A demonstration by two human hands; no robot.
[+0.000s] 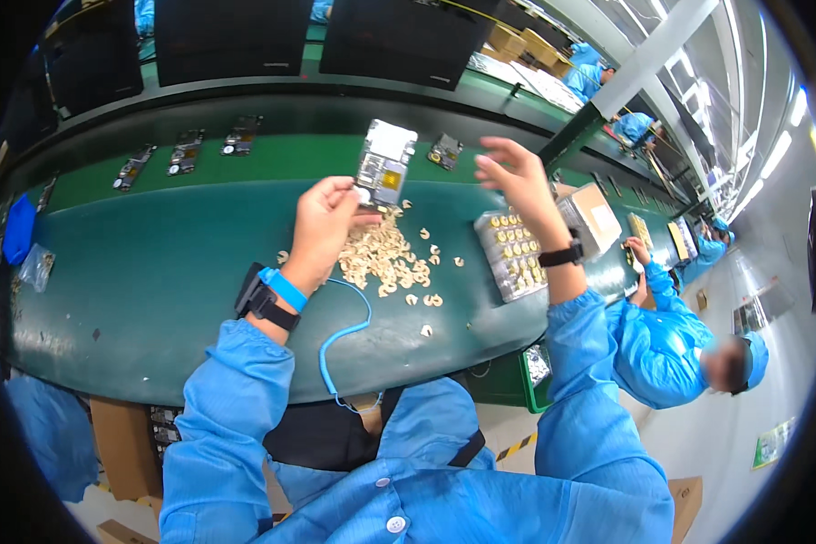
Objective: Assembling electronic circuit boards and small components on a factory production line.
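My left hand (322, 222) grips a circuit board (372, 165) by its lower left edge, fingers and thumb pinched on it. The board is tilted up above a heap of small cream C-shaped pieces (372, 254) on the green table. Raised to the right of the board, my right hand (519, 186) is empty, with its fingers apart. Beneath that forearm lies a clear blister tray (517, 283) with rows of round gold-coloured parts. A blue coiled wrist-strap cord (329, 349) runs down from my left wrist and over the table's near edge.
Several circuit boards (187, 152) lie along the green belt (281, 163) beyond the table. A cardboard box (594, 218) stands right of the tray. At the left are a blue object (19, 230) and a plastic bag (36, 267). A co-worker (671, 340) sits at the right.
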